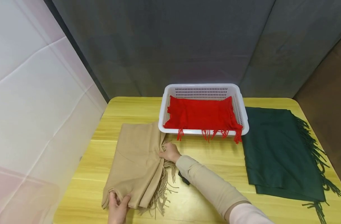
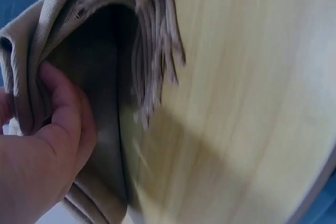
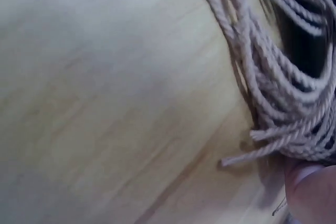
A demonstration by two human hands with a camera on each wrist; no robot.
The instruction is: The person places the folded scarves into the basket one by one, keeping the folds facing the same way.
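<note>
A folded tan scarf (image 1: 137,155) with fringe along its right side lies on the left part of the table. At its near edge my left hand (image 1: 118,207) pinches the layered cloth between thumb and fingers; the left wrist view shows the fingers (image 2: 63,98) tucked into the fold, with fringe (image 2: 157,40) hanging beside. My right hand (image 1: 170,152) grips the scarf's fringed right edge near the basket. In the right wrist view, twisted fringe strands (image 3: 283,87) fill the right side, and only a thumb or fingertip (image 3: 315,192) shows at the corner.
A white plastic basket (image 1: 166,93) stands at the back, holding a red scarf (image 1: 201,113) whose fringe hangs over the front rim. To the right lies a folded dark green scarf (image 1: 279,152), fringe toward the table's right edge. A small black object (image 1: 184,179) sits under my right forearm.
</note>
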